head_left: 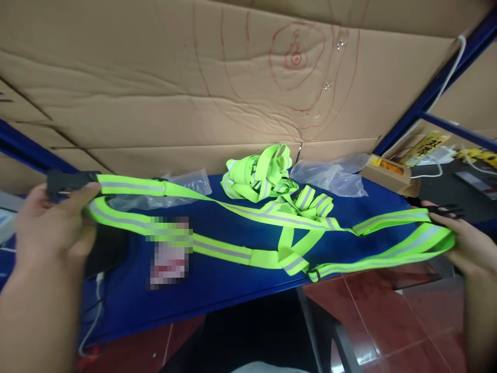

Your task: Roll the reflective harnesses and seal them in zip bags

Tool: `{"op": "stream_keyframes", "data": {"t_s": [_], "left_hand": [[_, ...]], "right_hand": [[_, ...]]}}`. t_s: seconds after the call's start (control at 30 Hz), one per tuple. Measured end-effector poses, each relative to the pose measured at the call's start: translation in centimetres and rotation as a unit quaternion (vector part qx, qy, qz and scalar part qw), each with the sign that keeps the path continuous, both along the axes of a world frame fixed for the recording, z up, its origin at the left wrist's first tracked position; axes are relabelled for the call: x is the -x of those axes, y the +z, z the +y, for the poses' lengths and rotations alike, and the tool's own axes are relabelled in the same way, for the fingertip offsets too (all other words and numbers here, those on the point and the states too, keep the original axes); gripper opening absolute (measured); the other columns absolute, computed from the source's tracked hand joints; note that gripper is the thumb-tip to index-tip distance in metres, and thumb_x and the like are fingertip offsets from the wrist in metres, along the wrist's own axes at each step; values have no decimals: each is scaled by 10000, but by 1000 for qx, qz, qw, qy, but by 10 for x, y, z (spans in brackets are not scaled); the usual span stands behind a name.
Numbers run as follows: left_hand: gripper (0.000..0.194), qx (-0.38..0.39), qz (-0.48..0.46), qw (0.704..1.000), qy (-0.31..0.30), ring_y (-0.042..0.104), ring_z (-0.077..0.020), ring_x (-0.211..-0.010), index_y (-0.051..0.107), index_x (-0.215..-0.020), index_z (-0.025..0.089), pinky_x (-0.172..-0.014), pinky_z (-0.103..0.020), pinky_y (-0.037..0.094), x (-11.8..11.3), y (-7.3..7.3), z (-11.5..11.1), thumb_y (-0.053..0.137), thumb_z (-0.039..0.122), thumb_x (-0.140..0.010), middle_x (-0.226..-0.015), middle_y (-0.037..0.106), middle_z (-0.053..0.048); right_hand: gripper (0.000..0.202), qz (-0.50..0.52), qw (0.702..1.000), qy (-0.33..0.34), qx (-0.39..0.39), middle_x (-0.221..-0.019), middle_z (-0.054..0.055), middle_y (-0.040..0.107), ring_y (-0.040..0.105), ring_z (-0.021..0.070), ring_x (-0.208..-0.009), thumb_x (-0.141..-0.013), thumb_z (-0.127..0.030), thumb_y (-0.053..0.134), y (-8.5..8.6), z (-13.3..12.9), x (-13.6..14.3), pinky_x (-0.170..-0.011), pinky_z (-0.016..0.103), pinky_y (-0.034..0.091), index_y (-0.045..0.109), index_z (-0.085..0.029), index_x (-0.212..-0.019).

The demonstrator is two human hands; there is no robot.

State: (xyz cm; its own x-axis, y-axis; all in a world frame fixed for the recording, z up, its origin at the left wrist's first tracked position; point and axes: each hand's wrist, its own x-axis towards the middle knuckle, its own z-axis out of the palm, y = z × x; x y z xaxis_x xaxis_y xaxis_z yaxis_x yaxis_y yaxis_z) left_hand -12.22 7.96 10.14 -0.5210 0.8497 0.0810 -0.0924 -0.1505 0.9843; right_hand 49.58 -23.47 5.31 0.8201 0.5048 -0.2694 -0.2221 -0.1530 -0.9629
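Observation:
A neon-yellow reflective strap harness (pixel 225 255) with grey stripes is stretched between my hands above the blue table. My left hand (pixel 54 228) grips its left end, by a black plastic piece (pixel 72 184) that looks like a buckle or battery box. At the far right my right hand (pixel 466 238) holds the other end, where a black buckle prong (pixel 446 211) sticks out. A small black slider (pixel 312 275) sits on the lower strap. Behind it lies a bundle of matching straps (pixel 258 176), partly heaped against the stretched harness.
The blue tabletop (pixel 229 290) meets a cardboard wall (pixel 147 77) with red drawn rings. Clear plastic bags (pixel 334 173) lie at the back. An open cardboard box (pixel 388 173) stands back right. A white cable (pixel 97 311) hangs over the left edge; a dark chair (pixel 252 331) is in front.

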Motion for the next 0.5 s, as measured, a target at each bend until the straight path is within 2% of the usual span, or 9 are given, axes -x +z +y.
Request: {"op": "stream_keyframes", "data": {"t_s": [0.07,0.13,0.17,0.23,0.27,0.3,0.37,0.43,0.5], "left_hand": [[291,47,-51,997,-17,517,-65,-571,480,-670,162,-510,-130,483,-5,-1,-2,638,-81,-646,-637,509,59],[280,70,-78,994,-25,530,-79,-571,463,-670,167,-477,-144,466,-12,-5,-2,600,-77,-675,-646,511,47],[285,61,-76,995,-16,551,-85,-590,450,-675,171,-491,-153,478,-16,-8,0,602,-69,-690,-669,529,39],[272,14,-63,998,21,587,-79,-659,464,-704,162,-593,-163,528,-21,-16,5,623,-58,-718,-753,579,31],[235,-22,-43,998,44,599,-72,-696,508,-749,148,-679,-176,556,-21,-21,9,631,-52,-737,-807,601,31],[200,-60,-11,996,68,603,-65,-725,568,-823,129,-773,-195,572,-19,-26,14,624,-51,-757,-857,617,32],[308,-125,101,982,104,627,-79,-803,649,-1056,97,-956,-271,565,-7,-36,24,587,-55,-796,-950,651,22],[420,-145,250,949,125,667,-145,-964,641,-1215,85,-1085,-381,520,11,-46,31,556,-47,-825,-1053,691,-15],[428,-124,344,921,136,667,-218,-1098,630,-1231,80,-1148,-480,469,31,-53,34,555,-41,-828,-1147,701,-55]], "right_hand": [[404,-70,998,-10,-6,-1183,86,777,772,198,-853,-781,-207,700,-4,15,14,-732,230,646,789,-242,-1174],[390,-222,974,-48,14,-1241,103,758,753,239,-1046,-835,-307,682,-7,33,30,-952,332,612,786,-217,-1200],[418,-330,942,-54,38,-1267,116,747,723,268,-1145,-859,-337,653,-8,42,38,-1048,398,563,775,-206,-1237],[498,-522,847,-41,90,-1314,152,721,666,314,-1261,-907,-359,579,-5,60,50,-1131,492,485,721,-183,-1351],[528,-585,803,-38,105,-1321,171,713,659,325,-1271,-925,-360,546,-3,68,55,-1130,509,478,691,-170,-1396],[543,-621,775,-41,109,-1319,184,710,664,329,-1261,-940,-359,523,0,75,58,-1115,512,486,668,-163,-1424],[530,-634,766,-49,97,-1307,180,720,684,314,-1231,-965,-358,508,5,87,59,-1079,486,511,653,-177,-1442],[498,-608,789,-38,80,-1303,149,734,695,287,-1221,-986,-364,515,5,95,56,-1054,445,526,654,-212,-1440],[488,-577,815,-15,61,-1306,133,740,708,261,-1204,-1003,-377,522,1,99,51,-1027,400,536,649,-215,-1445]]}}
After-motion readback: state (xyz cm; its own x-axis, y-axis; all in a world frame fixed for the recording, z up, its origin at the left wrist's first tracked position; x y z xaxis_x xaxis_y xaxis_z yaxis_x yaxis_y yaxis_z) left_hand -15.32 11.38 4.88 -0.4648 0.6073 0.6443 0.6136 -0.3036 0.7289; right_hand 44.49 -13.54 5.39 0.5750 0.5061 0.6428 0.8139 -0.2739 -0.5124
